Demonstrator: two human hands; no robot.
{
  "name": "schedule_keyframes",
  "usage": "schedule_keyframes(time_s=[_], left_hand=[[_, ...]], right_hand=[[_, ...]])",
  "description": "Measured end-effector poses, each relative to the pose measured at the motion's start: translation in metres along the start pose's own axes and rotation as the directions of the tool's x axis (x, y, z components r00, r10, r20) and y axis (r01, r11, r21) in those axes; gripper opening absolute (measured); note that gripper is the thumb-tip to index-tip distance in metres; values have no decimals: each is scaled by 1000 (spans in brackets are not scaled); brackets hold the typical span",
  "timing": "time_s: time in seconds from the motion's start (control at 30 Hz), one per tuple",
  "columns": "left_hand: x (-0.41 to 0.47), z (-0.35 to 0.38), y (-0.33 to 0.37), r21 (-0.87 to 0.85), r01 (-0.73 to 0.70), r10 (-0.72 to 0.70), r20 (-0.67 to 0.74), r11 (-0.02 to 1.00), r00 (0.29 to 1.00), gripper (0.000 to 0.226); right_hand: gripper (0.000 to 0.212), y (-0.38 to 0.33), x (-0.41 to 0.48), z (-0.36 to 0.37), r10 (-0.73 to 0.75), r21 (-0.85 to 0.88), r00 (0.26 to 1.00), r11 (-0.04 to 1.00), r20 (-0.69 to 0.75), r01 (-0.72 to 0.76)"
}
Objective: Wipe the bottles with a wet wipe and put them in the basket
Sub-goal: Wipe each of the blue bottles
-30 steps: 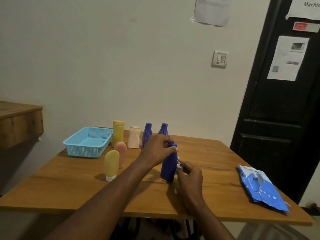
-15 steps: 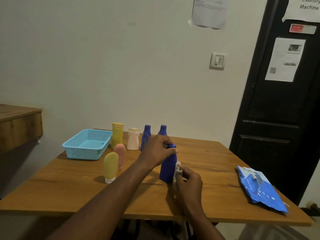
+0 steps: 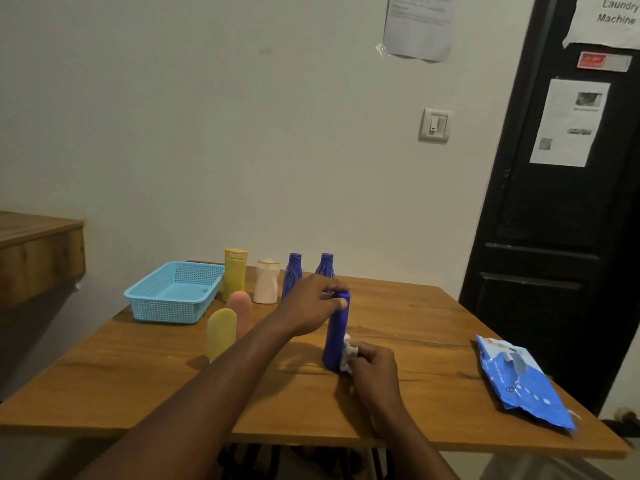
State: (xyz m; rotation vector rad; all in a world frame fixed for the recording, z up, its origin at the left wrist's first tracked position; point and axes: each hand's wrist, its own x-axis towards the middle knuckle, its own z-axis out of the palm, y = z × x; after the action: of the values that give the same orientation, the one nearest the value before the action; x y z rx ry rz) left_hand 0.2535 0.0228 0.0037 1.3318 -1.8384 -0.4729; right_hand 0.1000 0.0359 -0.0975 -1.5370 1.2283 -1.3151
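The blue bottle [image 3: 335, 336] is standing upright near the middle of the wooden table [image 3: 415, 344]. Bare wood is lying open between it and the near edge. More is lying open on its right, as far as the blue wipes pack [image 3: 519, 381], which is resting close to the right edge. The left hand [image 3: 313, 304] is gripping the bottle's top, fingers curled round the cap. The right hand [image 3: 372, 367] is pinching a crumpled white wet wipe [image 3: 347, 353] against the bottle's lower side.

The bottle is looking slim, matte and evenly deep blue. Left of it, a yellow tube [image 3: 221, 332] and a pink tube [image 3: 240, 306] are standing on their caps. Behind them the light-blue mesh basket [image 3: 166, 311] is sitting at the far left corner. A row is running along the far edge: a yellow bottle [image 3: 235, 275], a white bottle [image 3: 266, 284] and two more blue bottles [image 3: 293, 275].

A pale wall is backing the table, carrying a light switch [image 3: 435, 125], and a black door [image 3: 554, 237] with papers taped to it is standing at the right.
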Motion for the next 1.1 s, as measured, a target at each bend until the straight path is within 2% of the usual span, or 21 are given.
schedule_keyframes(time_s=[0.17, 0.27, 0.43, 0.67, 0.97, 1.1], left_hand=[[0, 2, -6, 14, -6, 6, 27, 1000, 1000, 38], [0, 4, -8, -6, -7, 7, -2, 1000, 1000, 40], [2, 6, -14, -13, -19, 19, -45, 1000, 999, 40], [2, 9, -15, -42, -29, 26, -60, 999, 998, 38], [-3, 6, -13, 23, -66, 68, -98, 998, 993, 38], [-6, -6, -12, 16, -30, 32, -103, 999, 994, 39]], right_hand=[[22, -17, 5, 9, -137, 53, 982, 988, -130, 144], [30, -24, 21, 13, -171, 26, 972, 984, -160, 178], [26, -31, 43, 10, -139, -2, 988, 990, -61, 139], [24, -11, 44, 3, 27, -89, 990, 996, 142, -14], [26, 5, 9, -5, -40, -105, 993, 993, 112, 52], [25, 3, 5, -5, -62, -132, 989, 988, 131, 79]])
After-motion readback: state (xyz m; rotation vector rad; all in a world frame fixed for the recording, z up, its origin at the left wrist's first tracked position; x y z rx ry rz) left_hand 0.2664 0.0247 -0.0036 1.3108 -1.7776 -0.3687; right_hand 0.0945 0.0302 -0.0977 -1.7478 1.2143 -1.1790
